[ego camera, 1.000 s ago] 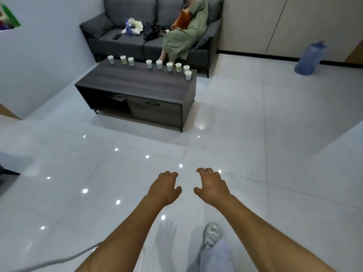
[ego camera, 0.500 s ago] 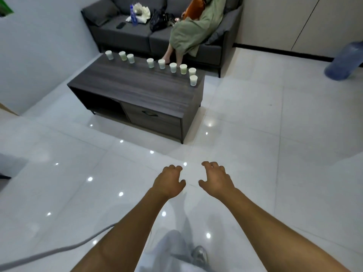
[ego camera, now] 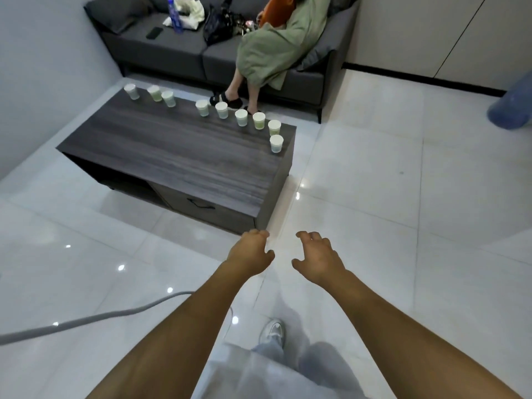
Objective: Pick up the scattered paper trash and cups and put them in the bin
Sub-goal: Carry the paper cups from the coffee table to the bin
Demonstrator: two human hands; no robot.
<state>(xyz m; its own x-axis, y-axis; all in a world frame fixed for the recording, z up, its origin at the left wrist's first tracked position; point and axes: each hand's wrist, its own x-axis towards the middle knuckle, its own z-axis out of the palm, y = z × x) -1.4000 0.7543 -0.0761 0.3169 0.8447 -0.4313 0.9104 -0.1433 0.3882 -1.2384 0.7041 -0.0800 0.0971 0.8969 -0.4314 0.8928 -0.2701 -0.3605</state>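
Several white paper cups stand upright in a row along the far edge of a dark wooden coffee table (ego camera: 178,156), from the leftmost cup (ego camera: 131,91) to the nearest cup (ego camera: 276,143) at the right corner. My left hand (ego camera: 250,253) and my right hand (ego camera: 316,257) are stretched out in front of me over the floor, short of the table's near right corner. Both hold nothing, their fingers loosely curled. No bin and no paper trash are in view.
A grey sofa (ego camera: 172,50) stands behind the table, with a person in a green dress (ego camera: 270,50) seated, plus a bag, bottle and phone. A blue water jug (ego camera: 511,110) lies far right. A white cable (ego camera: 86,321) crosses the tiled floor at my left.
I have walked closer to the coffee table, which now fills more of the view. Both hands stay held out in front, empty.
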